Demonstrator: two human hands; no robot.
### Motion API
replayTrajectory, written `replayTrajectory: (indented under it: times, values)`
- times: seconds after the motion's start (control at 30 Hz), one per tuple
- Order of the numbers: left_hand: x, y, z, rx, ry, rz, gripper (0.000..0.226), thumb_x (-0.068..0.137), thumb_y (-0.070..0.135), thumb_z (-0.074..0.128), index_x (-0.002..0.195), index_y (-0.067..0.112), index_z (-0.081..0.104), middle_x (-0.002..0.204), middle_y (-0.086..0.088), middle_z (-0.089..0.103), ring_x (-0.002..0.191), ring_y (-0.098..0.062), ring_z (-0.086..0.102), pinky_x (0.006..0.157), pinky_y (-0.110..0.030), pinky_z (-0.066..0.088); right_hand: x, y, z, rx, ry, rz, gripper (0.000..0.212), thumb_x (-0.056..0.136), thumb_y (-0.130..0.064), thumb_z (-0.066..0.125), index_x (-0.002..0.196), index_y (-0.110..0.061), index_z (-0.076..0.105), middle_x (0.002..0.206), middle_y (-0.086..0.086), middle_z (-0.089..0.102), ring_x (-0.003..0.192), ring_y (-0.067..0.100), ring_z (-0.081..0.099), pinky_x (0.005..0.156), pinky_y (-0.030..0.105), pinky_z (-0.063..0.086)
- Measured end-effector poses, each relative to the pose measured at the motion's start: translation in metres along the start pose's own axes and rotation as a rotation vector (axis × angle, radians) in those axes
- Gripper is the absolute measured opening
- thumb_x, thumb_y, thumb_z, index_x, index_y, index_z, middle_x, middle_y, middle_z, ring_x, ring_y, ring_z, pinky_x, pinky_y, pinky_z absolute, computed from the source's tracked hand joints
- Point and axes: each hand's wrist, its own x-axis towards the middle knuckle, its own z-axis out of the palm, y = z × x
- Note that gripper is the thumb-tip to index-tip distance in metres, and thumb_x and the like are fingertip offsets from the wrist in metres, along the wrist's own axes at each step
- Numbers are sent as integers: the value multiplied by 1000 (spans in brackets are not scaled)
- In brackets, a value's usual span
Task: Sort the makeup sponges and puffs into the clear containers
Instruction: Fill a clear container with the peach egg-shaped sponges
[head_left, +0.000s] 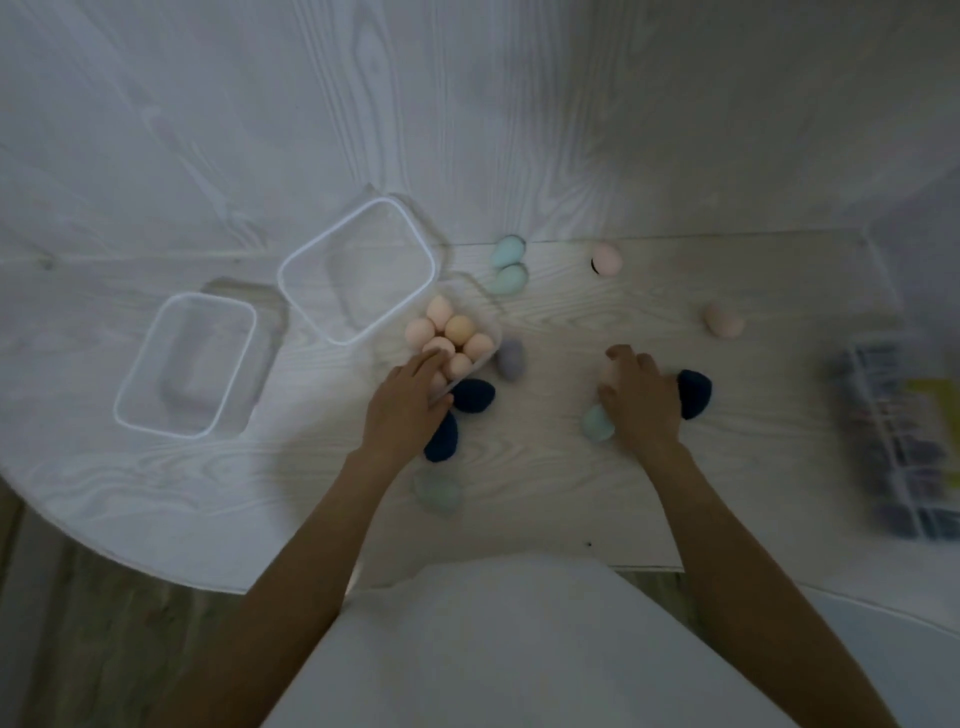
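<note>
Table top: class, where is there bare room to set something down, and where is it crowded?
Free: the table strip between the forearms; the stretch between the grey sponge and the right hand. Crowded: around the left hand, beside the filled container and dark blue sponges.

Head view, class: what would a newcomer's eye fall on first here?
The cluster of peach sponges packed in a small clear box at the table's centre, with the left hand reaching onto it. Next, two empty containers to its left. Dark blue sponges stand out beside the right hand.

Both bare forearms reach forward; left hand (405, 402) fingers extended (palm down); right hand (641, 397) curled, knuckles up.
</note>
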Motion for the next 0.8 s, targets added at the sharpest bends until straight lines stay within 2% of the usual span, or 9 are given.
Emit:
replayTrajectory:
  times: [0.13, 0.23, 0.33, 0.4, 0.5, 0.6, 0.67, 0.73, 0.8]
  values:
    - [-3, -2, 0, -7, 46, 17, 58, 85, 25, 64, 138, 19, 41, 140, 0, 45, 118, -25, 45, 94, -32, 38, 1, -36, -13, 426, 125, -185, 36, 82, -13, 64, 114, -6, 48, 103, 12, 59, 86, 27, 58, 71, 38, 48]
    - [-4, -5, 0, -5, 65, 41, 59, 83, 24, 67, 136, 16, 44, 138, -3, 47, 116, -27, 46, 96, -33, 39, 13, -78, -15, 557, 125, -410, 33, 79, -9, 66, 111, -9, 59, 111, 9, 52, 92, 15, 52, 74, 28, 47]
    - [-4, -8, 0, -24, 62, 40, 59, 83, 24, 66, 137, 16, 44, 138, -2, 45, 114, -24, 48, 91, -32, 43, 28, -132, -12, 617, -87, -532, 37, 82, -8, 62, 119, -12, 59, 112, 6, 51, 94, 10, 48, 76, 8, 38]
    - [-4, -6, 0, -52, 59, 31, 56, 83, 21, 64, 135, 14, 44, 137, -2, 46, 110, -23, 51, 84, -30, 46, 34, -161, -4, 668, -234, -574, 37, 84, -8, 60, 121, -12, 57, 114, 5, 55, 97, 12, 53, 82, 13, 43]
    - [-5, -8, -4, -51, 80, 48, 47, 83, 16, 64, 127, 7, 50, 128, -5, 52, 90, -23, 60, 65, -22, 40, 43, -186, 11, 540, -358, -647, 29, 87, -10, 57, 117, -9, 55, 114, 8, 58, 98, 18, 54, 85, 29, 46]
    - [-11, -13, -7, 10, 147, 139, 38, 76, 16, 72, 111, 5, 60, 117, -6, 60, 71, -22, 63, 53, -23, 40, 50, -190, 22, 131, -386, -811, 28, 91, -13, 51, 119, -10, 56, 116, 9, 54, 97, 23, 53, 84, 37, 45]
    - [-15, -14, -7, 42, 196, 154, 35, 74, 19, 75, 105, 8, 63, 106, -3, 65, 68, -21, 64, 50, -24, 42, 53, -184, 29, -19, -386, -853, 27, 93, -16, 51, 117, -12, 60, 116, 7, 56, 96, 24, 56, 82, 38, 47]
    - [-17, -16, -6, 67, 235, 132, 36, 73, 23, 76, 105, 11, 65, 94, -1, 67, 68, -19, 64, 50, -24, 44, 52, -182, 32, -43, -416, -870, 24, 94, -25, 49, 109, -11, 61, 107, 6, 60, 90, 23, 58, 80, 40, 49]
    - [-16, -17, -5, 79, 283, 99, 40, 71, 27, 77, 105, 11, 64, 85, -1, 66, 67, -18, 62, 52, -22, 41, 51, -181, 29, -59, -427, -895, 24, 93, -22, 47, 109, -11, 60, 107, 6, 59, 93, 22, 56, 85, 41, 47]
